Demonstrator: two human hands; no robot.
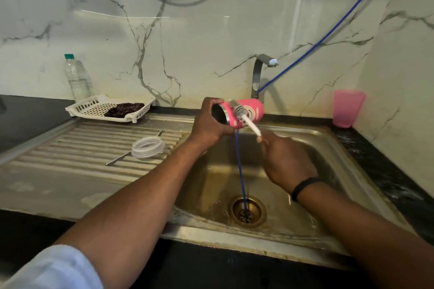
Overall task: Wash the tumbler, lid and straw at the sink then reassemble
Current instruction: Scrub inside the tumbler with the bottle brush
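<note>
Two hands are working over the sink [328, 148]. The left hand [211, 124] is gripping the pink tumbler [249, 112] near its steel rim, fingers and thumb curling round the open mouth, and is holding it on its side above the basin with the mouth pointing left. The right hand [286, 162] is pinching the white handle of a bottle brush [244, 117] — the bristled end is lying against the outside of the tumbler, just behind the rim. Its grip is closing on the handle's lower end, though the fingertips are mostly hidden behind the hand. A black band [305, 186] is sitting on the right wrist.

A clear lid [148, 146] is resting on the ribbed draining board [82, 148] to the left of the basin, and a thin metal straw [131, 150] is lying under it, slanting out on both sides. Further back, a white rack [79, 107] is holding a dark cloth [124, 109], with a plastic bottle [77, 77] standing just behind it. A blue hose [240, 171] is hanging from the wall down into the drain [247, 211]. The tap [258, 73] is standing behind the tumbler, and a pink cup [348, 108] is sitting on the desk at the right corner.
</note>
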